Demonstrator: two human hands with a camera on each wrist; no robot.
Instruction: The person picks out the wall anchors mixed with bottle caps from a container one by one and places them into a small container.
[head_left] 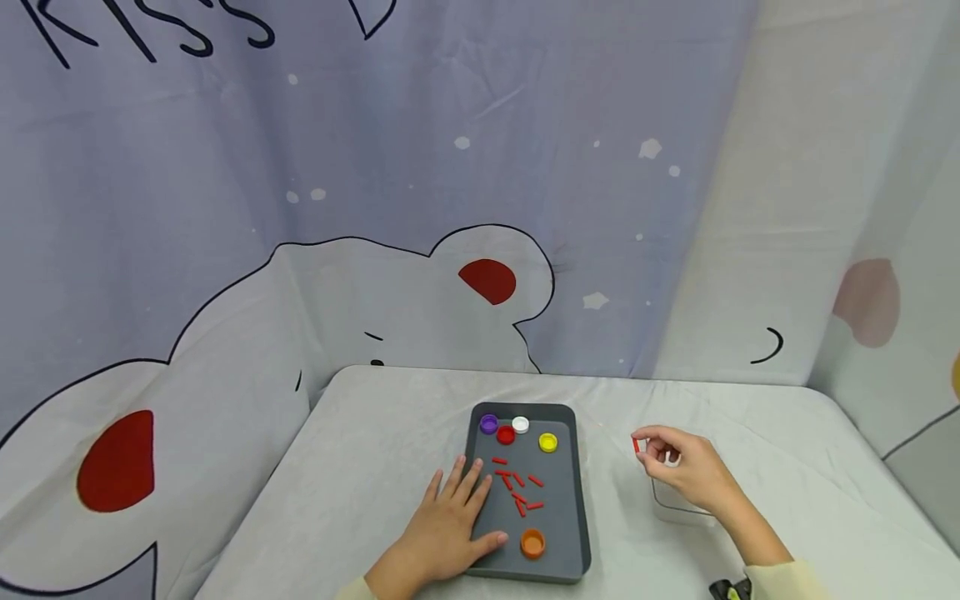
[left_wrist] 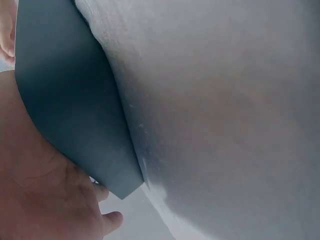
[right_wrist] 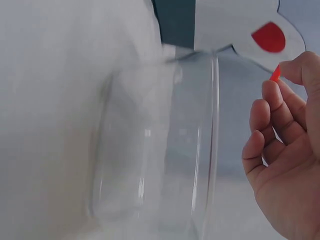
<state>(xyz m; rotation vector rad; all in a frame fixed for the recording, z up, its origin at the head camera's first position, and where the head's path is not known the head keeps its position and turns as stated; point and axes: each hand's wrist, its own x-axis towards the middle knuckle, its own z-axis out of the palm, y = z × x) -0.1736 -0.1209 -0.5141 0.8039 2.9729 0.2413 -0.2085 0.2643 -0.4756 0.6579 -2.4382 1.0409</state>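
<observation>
My right hand [head_left: 693,467] pinches a small red stick [head_left: 636,445] between thumb and fingertip, with the other fingers curled loosely. In the right wrist view the red stick [right_wrist: 275,73] shows at the fingertips, beside a clear container [right_wrist: 150,140]. My left hand [head_left: 446,529] lies with fingers spread over the left edge of a grey tray [head_left: 566,508]. On that tray several red sticks [head_left: 518,479] are scattered around the middle. An orange cap [head_left: 532,544] sits near its front, close to my left thumb.
Toward the tray's back are purple [head_left: 489,424], red [head_left: 506,435], white [head_left: 521,425] and yellow caps [head_left: 548,442]. A white cloth [head_left: 390,442] covers the table. Near my right sleeve lies a black object [head_left: 729,590]. A printed curtain [head_left: 390,167] hangs behind.
</observation>
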